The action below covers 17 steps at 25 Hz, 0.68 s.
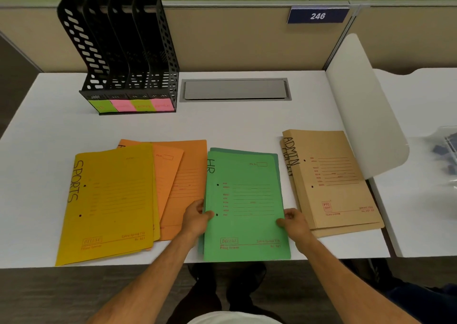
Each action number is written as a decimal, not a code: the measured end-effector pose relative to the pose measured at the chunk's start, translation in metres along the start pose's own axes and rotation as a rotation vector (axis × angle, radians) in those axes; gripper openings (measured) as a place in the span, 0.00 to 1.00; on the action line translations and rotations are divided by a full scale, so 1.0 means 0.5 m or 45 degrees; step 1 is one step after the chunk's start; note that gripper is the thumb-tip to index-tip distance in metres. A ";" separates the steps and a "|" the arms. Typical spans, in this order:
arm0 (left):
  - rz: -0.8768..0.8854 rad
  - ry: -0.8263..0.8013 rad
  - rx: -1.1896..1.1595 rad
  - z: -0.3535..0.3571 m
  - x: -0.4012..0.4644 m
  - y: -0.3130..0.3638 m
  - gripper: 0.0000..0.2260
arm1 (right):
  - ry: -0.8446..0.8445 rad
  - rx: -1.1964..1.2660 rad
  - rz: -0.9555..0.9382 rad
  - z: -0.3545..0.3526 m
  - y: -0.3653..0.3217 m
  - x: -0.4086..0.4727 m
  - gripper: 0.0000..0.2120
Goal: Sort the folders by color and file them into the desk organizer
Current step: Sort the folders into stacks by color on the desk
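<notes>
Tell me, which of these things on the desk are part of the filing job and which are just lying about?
Part of the job:
green folders, gripped by left hand and right hand
yellow folders
orange folders
tan folders
black desk organizer

Just lying about:
grey cable hatch
number sign 246
white divider panel
clear bag, contents unclear

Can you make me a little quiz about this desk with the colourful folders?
1. Which word is written on the green paper folder that the left hand and right hand grip?
2. True or false: the black plastic desk organizer already holds folders.
3. Which lies farthest left: A the yellow paper folder, B the tan paper folder?

Key: 1 HR; 2 false; 3 A.
</notes>
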<state>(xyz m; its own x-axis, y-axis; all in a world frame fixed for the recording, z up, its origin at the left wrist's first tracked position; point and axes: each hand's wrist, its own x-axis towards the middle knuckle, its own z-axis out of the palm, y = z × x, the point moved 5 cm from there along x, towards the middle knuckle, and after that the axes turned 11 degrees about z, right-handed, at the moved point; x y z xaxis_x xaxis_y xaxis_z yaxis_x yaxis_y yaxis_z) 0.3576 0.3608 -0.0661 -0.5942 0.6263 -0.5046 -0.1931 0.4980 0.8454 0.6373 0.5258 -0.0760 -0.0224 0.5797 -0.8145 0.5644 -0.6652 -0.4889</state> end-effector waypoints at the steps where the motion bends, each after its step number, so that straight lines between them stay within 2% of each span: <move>1: -0.008 -0.018 -0.030 -0.001 -0.007 0.001 0.13 | -0.008 0.022 -0.017 0.002 -0.004 -0.005 0.08; 6: 0.062 0.029 -0.140 -0.026 -0.045 0.018 0.12 | -0.074 0.051 -0.033 0.025 -0.008 -0.015 0.03; 11: 0.125 0.106 -0.105 -0.091 -0.062 0.034 0.09 | -0.154 0.141 -0.065 0.071 -0.002 -0.053 0.06; 17: 0.146 0.180 -0.300 -0.206 -0.068 0.043 0.11 | -0.143 0.249 -0.164 0.174 -0.021 -0.122 0.05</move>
<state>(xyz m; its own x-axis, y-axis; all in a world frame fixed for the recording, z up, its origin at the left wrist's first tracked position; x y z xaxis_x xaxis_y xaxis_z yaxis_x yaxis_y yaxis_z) 0.2932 0.2882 -0.0128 -0.7225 0.5725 -0.3877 -0.2840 0.2655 0.9213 0.5610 0.4563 -0.0482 -0.1816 0.6169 -0.7658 0.3805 -0.6740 -0.6332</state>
